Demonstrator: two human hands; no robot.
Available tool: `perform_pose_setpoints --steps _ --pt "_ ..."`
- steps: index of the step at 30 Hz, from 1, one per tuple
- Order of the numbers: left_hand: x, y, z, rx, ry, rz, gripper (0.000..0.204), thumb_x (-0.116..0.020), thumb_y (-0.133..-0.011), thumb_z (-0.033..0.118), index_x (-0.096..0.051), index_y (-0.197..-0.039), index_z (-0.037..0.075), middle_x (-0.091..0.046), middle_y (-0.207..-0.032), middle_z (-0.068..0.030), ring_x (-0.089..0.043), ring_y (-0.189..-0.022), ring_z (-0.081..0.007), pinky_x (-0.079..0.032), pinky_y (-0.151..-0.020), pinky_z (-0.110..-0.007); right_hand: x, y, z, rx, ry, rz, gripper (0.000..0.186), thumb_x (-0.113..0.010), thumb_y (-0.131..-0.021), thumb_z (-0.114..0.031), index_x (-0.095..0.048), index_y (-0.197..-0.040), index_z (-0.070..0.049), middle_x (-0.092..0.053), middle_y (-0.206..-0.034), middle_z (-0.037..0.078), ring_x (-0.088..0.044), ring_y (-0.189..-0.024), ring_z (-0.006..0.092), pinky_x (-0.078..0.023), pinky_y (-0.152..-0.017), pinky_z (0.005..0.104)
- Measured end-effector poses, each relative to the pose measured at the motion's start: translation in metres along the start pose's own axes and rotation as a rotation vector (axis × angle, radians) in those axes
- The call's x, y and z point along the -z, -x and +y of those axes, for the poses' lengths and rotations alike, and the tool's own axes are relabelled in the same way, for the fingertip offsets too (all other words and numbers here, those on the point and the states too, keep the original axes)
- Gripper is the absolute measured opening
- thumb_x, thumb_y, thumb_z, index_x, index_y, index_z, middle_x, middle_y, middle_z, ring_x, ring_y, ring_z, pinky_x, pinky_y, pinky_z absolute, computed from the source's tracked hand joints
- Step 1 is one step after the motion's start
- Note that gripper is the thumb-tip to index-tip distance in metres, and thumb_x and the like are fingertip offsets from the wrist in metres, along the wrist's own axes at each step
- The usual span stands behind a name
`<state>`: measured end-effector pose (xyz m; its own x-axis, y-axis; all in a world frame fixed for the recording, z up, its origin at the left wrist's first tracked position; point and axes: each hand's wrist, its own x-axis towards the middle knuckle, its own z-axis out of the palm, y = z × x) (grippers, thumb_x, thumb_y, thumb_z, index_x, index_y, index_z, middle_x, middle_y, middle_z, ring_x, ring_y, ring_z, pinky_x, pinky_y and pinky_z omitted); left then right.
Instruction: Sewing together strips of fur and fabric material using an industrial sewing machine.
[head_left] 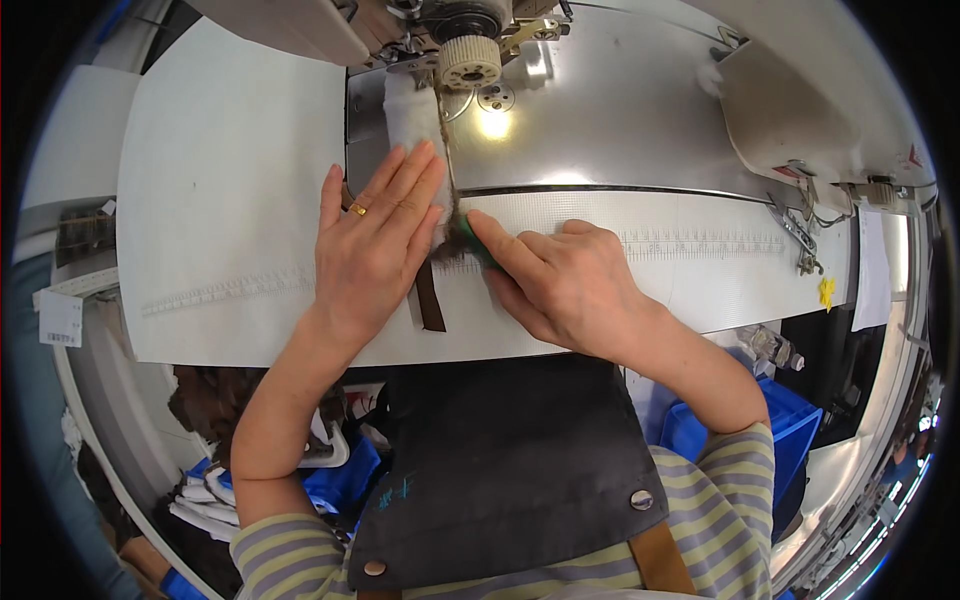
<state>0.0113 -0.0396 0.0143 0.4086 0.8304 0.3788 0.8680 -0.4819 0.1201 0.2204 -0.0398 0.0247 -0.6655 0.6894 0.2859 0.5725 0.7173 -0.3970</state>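
A white fluffy strip [412, 112] with a dark furry edge runs from under the sewing machine's head toward me. My left hand [375, 240] lies flat on this strip, fingers stretched out, with a ring on one finger. Beside the strip's right edge, my right hand [570, 285] is closed with its index finger pointing forward along a small green tool [468, 232]. Most of that tool is hidden by the hand, so its kind cannot be made out. A dark brown band [430, 300] sticks out below the strip between my hands.
The sewing machine head [470, 62] hangs over a metal bed plate [610, 120]. Printed rulers [700, 243] cross the white table [230, 220]. Metal clips [797, 232] and a yellow scrap [827, 292] lie at the right. A blue bin [795, 415] stands below the table.
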Motion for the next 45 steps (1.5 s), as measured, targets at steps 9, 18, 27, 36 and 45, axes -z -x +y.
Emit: perform_pose_setpoints --steps 9,18,27,36,45 --pt "-0.013 -0.026 -0.022 -0.064 -0.041 0.084 0.036 -0.064 -0.084 0.013 -0.059 -0.119 0.010 -0.059 -0.123 -0.0046 -0.058 -0.111 -0.0196 -0.035 -0.099 -0.047 -0.004 -0.030 0.021 0.000 0.022 0.018 0.041 -0.065 -0.079 -0.014 -0.056 -0.116 0.000 -0.054 -0.058 0.005 -0.050 -0.045 0.0240 -0.039 -0.046 0.0341" --pt "-0.007 -0.012 -0.018 0.051 0.200 0.081 0.030 -0.065 -0.083 0.011 -0.064 -0.112 0.010 -0.061 -0.120 -0.0046 -0.060 -0.108 -0.0222 -0.040 -0.096 -0.039 -0.011 -0.015 0.001 -0.018 0.073 0.040 0.046 -0.066 -0.076 -0.012 -0.054 -0.118 0.003 -0.052 -0.057 0.004 -0.047 -0.042 0.0226 -0.037 -0.044 0.0331" --pt "-0.005 -0.003 -0.013 0.051 0.098 0.033 0.031 -0.061 -0.086 0.008 -0.063 -0.116 0.013 -0.061 -0.121 -0.0010 -0.057 -0.115 -0.0200 -0.027 -0.105 -0.042 0.010 0.018 0.008 -0.139 -0.104 0.070 0.046 -0.064 -0.076 -0.010 -0.054 -0.119 0.003 -0.055 -0.058 0.006 -0.045 -0.041 0.0217 -0.036 -0.045 0.0312" --pt "-0.001 -0.004 -0.015 0.017 0.103 0.045 0.027 -0.063 -0.084 0.008 -0.066 -0.111 0.013 -0.064 -0.117 -0.0016 -0.059 -0.112 -0.0193 -0.026 -0.106 -0.042 0.002 -0.005 0.004 -0.026 -0.037 -0.013 0.047 -0.064 -0.077 -0.009 -0.053 -0.120 0.005 -0.052 -0.055 0.006 -0.048 -0.043 0.0217 -0.035 -0.046 0.0319" --pt "-0.002 -0.011 -0.021 0.001 0.123 0.045 0.032 -0.062 -0.083 0.004 -0.064 -0.114 0.012 -0.062 -0.120 -0.0036 -0.059 -0.112 -0.0202 -0.029 -0.105 -0.041 0.009 -0.016 0.021 0.028 0.008 -0.032 0.045 -0.064 -0.077 -0.009 -0.054 -0.119 0.003 -0.053 -0.056 0.005 -0.048 -0.043 0.0209 -0.035 -0.046 0.0318"
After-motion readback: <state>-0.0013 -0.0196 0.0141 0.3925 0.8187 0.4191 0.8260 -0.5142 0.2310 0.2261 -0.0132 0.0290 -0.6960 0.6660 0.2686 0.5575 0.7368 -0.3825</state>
